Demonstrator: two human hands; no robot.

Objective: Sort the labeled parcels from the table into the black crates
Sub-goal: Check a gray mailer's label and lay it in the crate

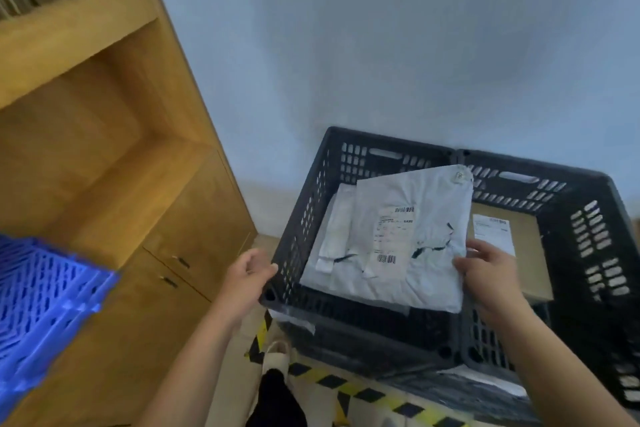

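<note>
Two crates side by side: right hand (485, 274) pinches a grey parcel (408, 239) over the left crate (301, 218); left hand (247, 276) hangs loosely curled, holding nothing.

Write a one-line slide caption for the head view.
Right hand lowers a grey labelled parcel over the left black crate.

Parcel-sorting storeroom: black crates (363, 322), hazard-striped floor tape (363, 392), stacked blue crates (45, 305), wooden shelving (104, 114).
</note>
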